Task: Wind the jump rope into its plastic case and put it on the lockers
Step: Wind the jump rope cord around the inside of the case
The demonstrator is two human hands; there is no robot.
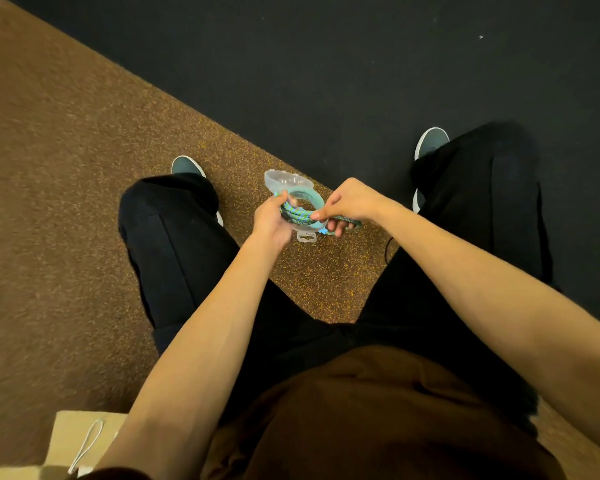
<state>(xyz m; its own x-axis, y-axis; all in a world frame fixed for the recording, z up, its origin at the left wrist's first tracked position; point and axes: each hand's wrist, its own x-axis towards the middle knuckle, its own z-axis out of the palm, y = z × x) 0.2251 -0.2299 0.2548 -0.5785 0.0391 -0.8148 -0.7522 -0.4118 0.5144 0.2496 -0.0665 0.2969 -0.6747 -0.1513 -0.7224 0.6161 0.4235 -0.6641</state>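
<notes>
Left hand [270,219] grips the case [289,183] and coiled rope [294,215] — right hand [350,202] pinches the rope.

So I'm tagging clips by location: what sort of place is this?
Probably a gym or fitness room: speckled rubber flooring beside black matting, and a jump rope coiled in its plastic case.

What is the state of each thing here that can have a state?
plastic case: open, lid tipped back.
jump rope: mostly coiled in the case, one end outside.
left hand: grips the case and coil.
right hand: pinches the rope's outside end.
</notes>
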